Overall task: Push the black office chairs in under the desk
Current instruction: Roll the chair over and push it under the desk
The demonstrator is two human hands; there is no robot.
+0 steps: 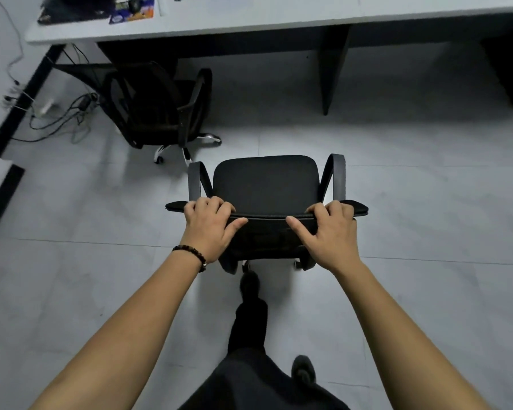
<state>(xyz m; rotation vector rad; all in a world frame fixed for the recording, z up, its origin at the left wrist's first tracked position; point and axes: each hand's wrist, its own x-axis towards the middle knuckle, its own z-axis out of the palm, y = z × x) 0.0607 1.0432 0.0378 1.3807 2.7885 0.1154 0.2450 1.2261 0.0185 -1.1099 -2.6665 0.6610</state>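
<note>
The near chair [264, 182] stands on the open floor [412, 202] in the middle, its seat facing the far desk [279, 19] and well apart from it. The left hand [209, 226] and right hand [329, 229] each grip the top edge of its backrest, fingers [211, 202] curled over the far side and thumbs on the near side. The second chair [157, 108] sits far left, right by the desk, next to loose cables [65, 113].

The near chair [264, 184] stands on the floor [427, 217] well short of the desk [279, 22], with the left hand [209, 223] and right hand [329, 229] gripping its backrest top, while the other chair [157, 108] sits ahead-left by the desk, with cables [65, 113] to its left.
</note>
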